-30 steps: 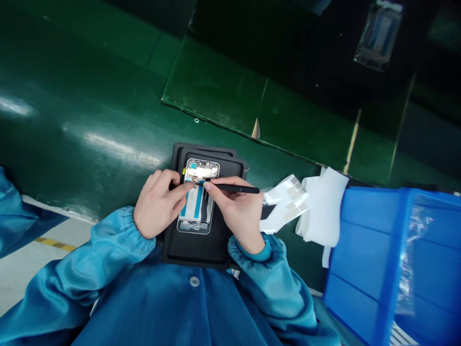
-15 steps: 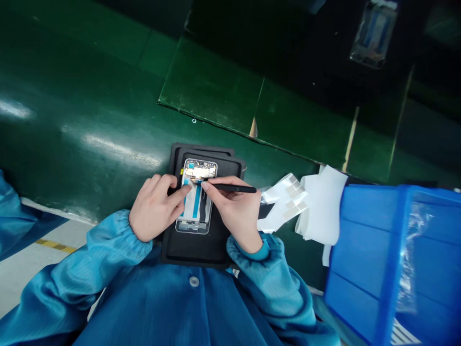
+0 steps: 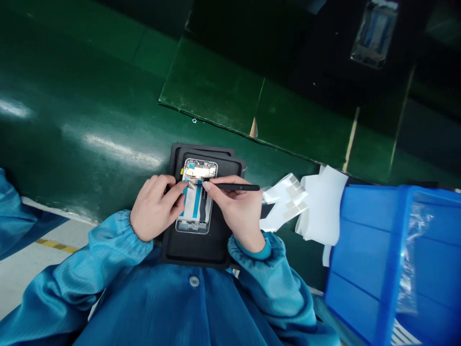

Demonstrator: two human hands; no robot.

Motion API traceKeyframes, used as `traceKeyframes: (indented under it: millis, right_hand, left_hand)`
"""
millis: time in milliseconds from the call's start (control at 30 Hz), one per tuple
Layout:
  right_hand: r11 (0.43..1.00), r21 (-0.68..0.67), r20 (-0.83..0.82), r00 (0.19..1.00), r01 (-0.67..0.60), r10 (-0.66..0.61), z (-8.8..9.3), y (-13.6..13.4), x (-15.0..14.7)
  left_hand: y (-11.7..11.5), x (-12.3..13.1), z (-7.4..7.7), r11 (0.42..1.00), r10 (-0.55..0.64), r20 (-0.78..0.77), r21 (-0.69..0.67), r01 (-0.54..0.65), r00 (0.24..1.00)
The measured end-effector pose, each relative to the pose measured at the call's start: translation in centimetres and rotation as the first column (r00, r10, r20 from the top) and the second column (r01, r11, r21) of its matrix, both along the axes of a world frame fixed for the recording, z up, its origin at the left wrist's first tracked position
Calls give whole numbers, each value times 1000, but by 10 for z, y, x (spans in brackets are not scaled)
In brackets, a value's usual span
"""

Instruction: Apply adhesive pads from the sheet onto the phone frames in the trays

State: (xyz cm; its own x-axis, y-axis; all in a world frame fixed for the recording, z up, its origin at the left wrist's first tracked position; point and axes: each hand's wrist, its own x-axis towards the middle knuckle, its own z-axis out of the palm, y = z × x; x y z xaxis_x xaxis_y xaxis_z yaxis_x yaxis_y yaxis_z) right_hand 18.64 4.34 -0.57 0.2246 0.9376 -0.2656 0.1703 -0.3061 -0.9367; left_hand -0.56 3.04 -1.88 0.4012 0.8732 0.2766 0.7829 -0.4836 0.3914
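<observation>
An opened smartphone point(image 3: 207, 202) lies face down on a black tray point(image 3: 226, 168), its gold-toned board at the top and a pale battery with blue strips below. My left hand point(image 3: 154, 206) is closed at the phone's left edge, its index fingertip over the inside just below the board. A small silvery piece lies by that fingertip; whether it is pinched cannot be made out. Between the thumb and fingers of my right hand point(image 3: 239, 209) is a slim black pen-like tool point(image 3: 241, 187). The tool points left to the lower edge of the board; its tip is too small to see clearly.
A second black tray point(image 3: 175, 154) sits under the first on the green table point(image 3: 90, 120). White sheets point(image 3: 322, 206) and a strip with tape pieces point(image 3: 288, 197) lie right. Beyond is a blue bin point(image 3: 367, 230). A clear-wrapped phone part point(image 3: 374, 33) lies at the back right.
My left index fingertip has drawn back slightly left, uncovering the silvery piece. My right hand and the black tool have shifted slightly to the right. The phone has stayed put.
</observation>
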Motion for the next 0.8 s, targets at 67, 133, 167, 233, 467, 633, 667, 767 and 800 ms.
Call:
traceKeyframes:
  millis: [67,133,167,233,467,633,667,767,800]
  right_hand:
    - [1000,6,12,1000,0,-1,0,0,-1]
    - [1000,12,25,1000,2,-2,-1,0,-1]
    - [1000,15,29,1000,4,-4,-1,0,-2]
    - [1000,20,29,1000,7,-8,-2,0,-2]
    - [1000,23,45,999,-1,0,-2,-1,-2]
    - [1000,24,44,999,-1,-1,-2,0,-2]
    - [1000,22,41,999,-1,0,-2,0,-2]
    - [1000,23,39,999,-2,1,-3,-1,-2]
    - [1000,25,40,999,-5,4,-4,-1,-2]
  left_hand:
    - [0,0,0,1000,6,1,2,-6,1000]
    - [0,0,0,1000,8,5,0,-8,1000]
    - [0,0,0,1000,7,9,0,-7,1000]
    - [0,1,1,1000,3,14,0,-3,1000]
    - [0,1,1,1000,4,9,-13,-4,1000]
    - [-1,0,0,1000,4,4,-27,-4,1000]
    - [-1,0,0,1000,2,1,-29,-2,1000]
    - [0,-1,0,999,-23,-15,-35,23,1000]
    - [0,-1,0,999,-36,-25,-37,35,999]
